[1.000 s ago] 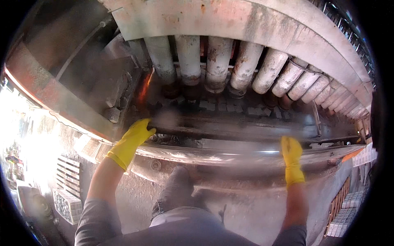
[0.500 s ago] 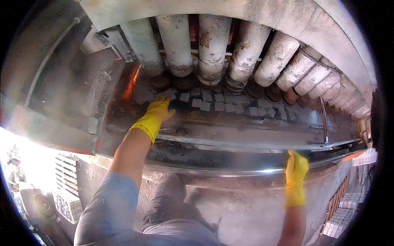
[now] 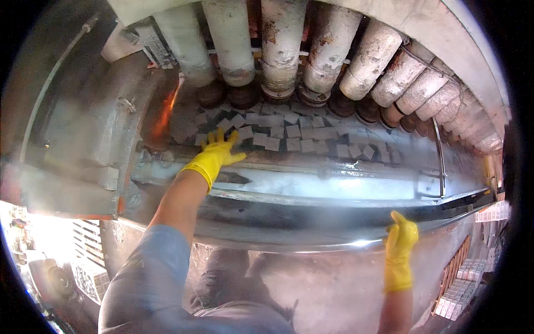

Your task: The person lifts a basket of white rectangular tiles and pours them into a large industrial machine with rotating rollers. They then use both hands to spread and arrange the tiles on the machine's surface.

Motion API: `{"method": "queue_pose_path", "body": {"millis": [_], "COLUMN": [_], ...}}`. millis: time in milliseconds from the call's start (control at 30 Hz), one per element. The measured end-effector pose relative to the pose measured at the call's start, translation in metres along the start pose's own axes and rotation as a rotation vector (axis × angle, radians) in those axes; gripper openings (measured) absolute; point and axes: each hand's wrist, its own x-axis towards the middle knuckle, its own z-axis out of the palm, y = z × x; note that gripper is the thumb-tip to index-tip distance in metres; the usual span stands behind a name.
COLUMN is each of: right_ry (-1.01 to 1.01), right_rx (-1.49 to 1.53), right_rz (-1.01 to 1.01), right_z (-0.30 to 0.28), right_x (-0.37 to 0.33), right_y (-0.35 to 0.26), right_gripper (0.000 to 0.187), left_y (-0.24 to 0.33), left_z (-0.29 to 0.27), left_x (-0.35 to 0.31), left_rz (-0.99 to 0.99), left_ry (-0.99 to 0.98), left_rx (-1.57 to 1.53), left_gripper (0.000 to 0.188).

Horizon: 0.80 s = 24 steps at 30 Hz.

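My left hand (image 3: pixel 214 154), in a yellow rubber glove, reaches out with its fingers spread. Its fingertips are over the near left edge of a bed of pale, flat square tiles (image 3: pixel 292 131); whether they touch cannot be made out. My right hand (image 3: pixel 401 234), gloved the same way, is at the near metal rim (image 3: pixel 334 245) of the long machine. Its fingers are curled, with one finger or the thumb sticking up, and the inside of the hand is hidden.
A row of thick whitish cylinders (image 3: pixel 282 44) with dark round heads stands above the tiles. Orange light glows on the metal at the left (image 3: pixel 164 114). A thin upright metal rod (image 3: pixel 441 158) rises at the right. Stacked pale blocks (image 3: pixel 464 286) are at lower right.
My left hand has opened from fingers held together to fingers spread wide. Bright whitish liquid or glare now covers the ledge near the tiles. My right hand stays almost in place.
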Motion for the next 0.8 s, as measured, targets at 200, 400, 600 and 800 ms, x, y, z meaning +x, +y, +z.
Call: {"method": "queue_pose_path", "body": {"millis": [200, 400, 600, 800], "right_ry": [0.036, 0.052, 0.016, 0.001], "right_rx": [-0.012, -0.010, 0.004, 0.004], "right_rz": [-0.045, -0.019, 0.026, 0.022], "right_z": [-0.008, -0.012, -0.015, -0.017], "right_x": [-0.009, -0.026, -0.044, -0.065], "right_y": [-0.012, -0.014, -0.018, -0.023], "right_gripper": [0.027, 0.028, 0.030, 0.037], "left_y": [-0.013, -0.057, -0.125, -0.129], "left_z": [0.015, 0.023, 0.035, 0.028], "left_x": [-0.022, -0.024, -0.001, 0.009], "left_rz": [0.138, 0.190, -0.153, -0.209], "left_ry": [0.010, 0.329, 0.429, 0.393], "left_rx": [-0.011, -0.192, -0.137, -0.098], "left_gripper": [0.092, 0.081, 0.082, 0.081]}}
